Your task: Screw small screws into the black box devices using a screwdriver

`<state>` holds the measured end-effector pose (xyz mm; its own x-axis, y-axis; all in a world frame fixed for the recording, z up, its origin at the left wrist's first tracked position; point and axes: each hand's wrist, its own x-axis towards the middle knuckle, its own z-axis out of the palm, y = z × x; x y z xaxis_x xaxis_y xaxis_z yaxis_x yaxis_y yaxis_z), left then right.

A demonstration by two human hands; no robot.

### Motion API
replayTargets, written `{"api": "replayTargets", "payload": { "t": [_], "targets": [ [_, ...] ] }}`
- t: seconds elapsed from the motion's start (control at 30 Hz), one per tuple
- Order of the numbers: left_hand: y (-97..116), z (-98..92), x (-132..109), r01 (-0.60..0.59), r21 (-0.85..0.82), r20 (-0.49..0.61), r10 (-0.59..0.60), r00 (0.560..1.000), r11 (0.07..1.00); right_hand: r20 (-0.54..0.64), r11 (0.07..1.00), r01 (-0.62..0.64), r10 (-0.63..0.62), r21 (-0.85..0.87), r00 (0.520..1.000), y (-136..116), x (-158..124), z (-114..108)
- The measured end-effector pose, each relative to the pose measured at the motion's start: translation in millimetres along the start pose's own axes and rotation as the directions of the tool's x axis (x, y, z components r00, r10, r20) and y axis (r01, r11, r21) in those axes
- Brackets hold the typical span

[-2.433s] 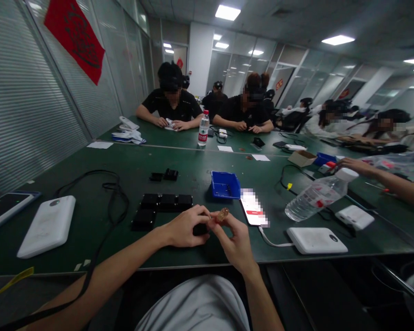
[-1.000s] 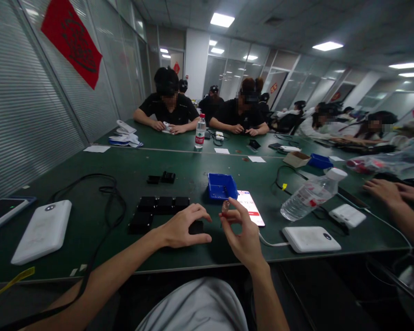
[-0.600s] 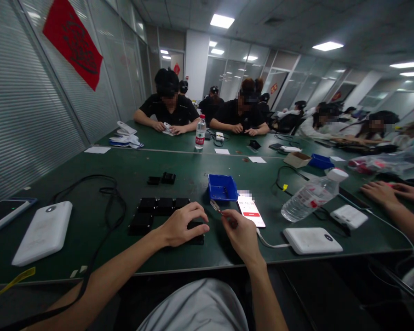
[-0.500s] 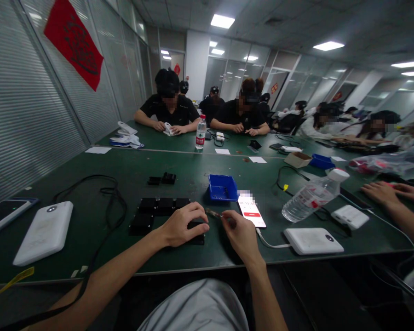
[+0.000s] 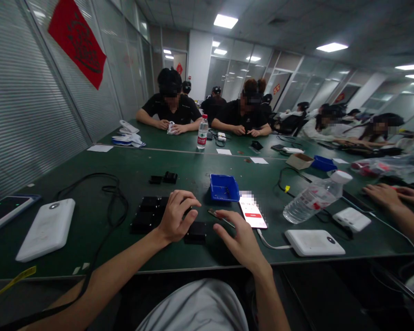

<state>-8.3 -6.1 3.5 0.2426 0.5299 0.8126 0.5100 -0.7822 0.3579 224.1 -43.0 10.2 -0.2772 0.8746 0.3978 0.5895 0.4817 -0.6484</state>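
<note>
My left hand (image 5: 179,216) is open above the group of flat black boxes (image 5: 147,219), its thumb and fingers apart. Another black box (image 5: 196,232) sits just beside its thumb, partly hidden by the hand. My right hand (image 5: 242,236) is open too, with the thumb spread away from the fingers. A slim tool (image 5: 214,213) with a brownish end and a thin shiny shaft lies by its fingertips, running partly under them; its exact kind cannot be made out. Beyond the right hand stands a blue tray (image 5: 224,198) with small dark pieces in it.
A lit phone (image 5: 253,212) lies right of the tray, cabled to a white power bank (image 5: 313,242). Near it a water bottle (image 5: 313,197) leans. Small black parts (image 5: 170,177) lie farther back. At left are a black cable (image 5: 119,189) and another white power bank (image 5: 47,230).
Both hands have moved apart and their fingers have opened. My right fingers have let go of the slim tool. My left hand has shifted left, uncovering the near black box.
</note>
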Motion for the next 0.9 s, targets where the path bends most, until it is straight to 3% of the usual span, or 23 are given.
{"api": "replayTargets", "payload": {
  "t": [0.13, 0.33, 0.67, 0.9],
  "targets": [
    [0.2, 0.1, -2.6, 0.052, 0.078, -0.094, -0.044, 0.995, 0.996, 0.169, 0.997, 0.069, -0.074, 0.039, 0.983, -11.4, -4.9, 1.6],
    [0.8, 2.8, -5.3, 0.171, 0.161, -0.2, -0.137, 0.97, 0.972, 0.213, 0.996, 0.09, -0.087, -0.006, 0.973, -10.4, -3.3, 21.5],
    [1.3, 3.5, -3.8, 0.207, 0.168, -0.139, -0.185, 0.973, 0.964, 0.209, 0.996, 0.083, -0.075, -0.029, 0.975, -5.8, -0.2, 29.7],
    [0.9, 1.6, -2.7, 0.091, 0.049, -0.066, -0.088, 0.994, 0.995, 0.149, 0.998, 0.062, -0.059, -0.011, 0.987, -3.0, -1.2, 24.0]
  ]
}}
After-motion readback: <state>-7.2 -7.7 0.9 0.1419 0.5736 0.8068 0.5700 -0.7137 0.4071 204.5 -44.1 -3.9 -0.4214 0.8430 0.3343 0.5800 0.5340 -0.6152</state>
